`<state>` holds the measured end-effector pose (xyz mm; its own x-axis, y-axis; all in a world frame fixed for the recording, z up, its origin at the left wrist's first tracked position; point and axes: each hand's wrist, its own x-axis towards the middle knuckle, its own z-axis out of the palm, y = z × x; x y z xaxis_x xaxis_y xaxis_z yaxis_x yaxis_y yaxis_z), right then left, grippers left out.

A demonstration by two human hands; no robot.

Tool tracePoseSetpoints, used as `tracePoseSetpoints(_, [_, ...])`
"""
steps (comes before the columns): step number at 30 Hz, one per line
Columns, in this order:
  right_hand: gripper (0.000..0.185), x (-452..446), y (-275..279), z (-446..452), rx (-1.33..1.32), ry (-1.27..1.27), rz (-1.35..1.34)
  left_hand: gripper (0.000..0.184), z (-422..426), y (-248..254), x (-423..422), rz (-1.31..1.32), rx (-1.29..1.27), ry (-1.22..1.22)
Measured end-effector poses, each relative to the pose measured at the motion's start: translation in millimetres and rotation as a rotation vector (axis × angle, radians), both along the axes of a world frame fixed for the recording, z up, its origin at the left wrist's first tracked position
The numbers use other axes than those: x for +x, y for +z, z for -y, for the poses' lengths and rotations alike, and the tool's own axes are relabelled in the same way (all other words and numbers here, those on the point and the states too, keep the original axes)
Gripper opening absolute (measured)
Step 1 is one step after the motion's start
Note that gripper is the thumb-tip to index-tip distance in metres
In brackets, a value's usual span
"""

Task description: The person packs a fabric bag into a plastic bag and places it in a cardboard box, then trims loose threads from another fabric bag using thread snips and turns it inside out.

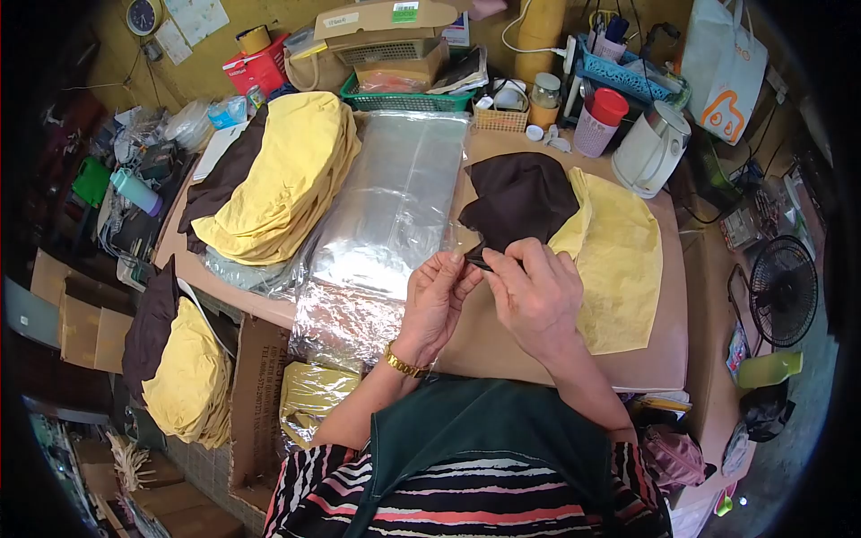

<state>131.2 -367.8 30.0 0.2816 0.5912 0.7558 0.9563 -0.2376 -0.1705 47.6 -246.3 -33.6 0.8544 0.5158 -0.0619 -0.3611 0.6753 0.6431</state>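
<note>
In front of my body, both hands meet over the table and pinch the edge of a dark brown cloth (525,197). My left hand (437,300), with a gold watch on its wrist, has thumb and fingers pressed together on the cloth's lower corner. Right beside it, my right hand (541,291) is closed on the same dark edge, its fingertips nearly touching the left ones. A yellow cloth (619,269) is joined to or lies against the dark cloth and spreads to the right. Clear plastic bags (390,197) lie left of my hands.
A stack of yellow and brown cloth pieces (287,170) lies at the table's left. Behind are a green basket (413,100), a red cup (609,108) and a white kettle (652,148). A cardboard box (257,403) and more cloth pieces (186,372) are lower left; a fan (783,291) is right.
</note>
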Motion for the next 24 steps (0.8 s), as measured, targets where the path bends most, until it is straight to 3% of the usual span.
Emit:
tracePoseSetpoints(14, [0.023,1,-7,-3,-0.066,-0.003,0.077,0.019,3,0,-2,-0.004,0.136,0.010])
tracePoseSetpoints(17, [0.022,4,-10,-2,-0.051,0.058,-0.045,0.019,4,4,-5,-0.026,0.149,0.015])
tracePoseSetpoints(19, [0.021,7,-9,-2,0.082,0.085,-0.416,0.016,5,12,-11,-0.040,0.060,0.038])
tracePoseSetpoints(21, [0.021,14,-14,6,0.036,0.058,-0.559,0.019,0,0,-21,-0.077,0.035,0.004])
tracePoseSetpoints(23, [0.022,21,-47,15,-0.262,0.212,-0.623,0.021,-25,-35,-25,-0.114,0.013,-0.035])
tracePoseSetpoints(24, [0.018,21,-69,19,-0.251,0.314,-0.620,0.026,-47,-73,-24,0.190,-0.032,-0.230])
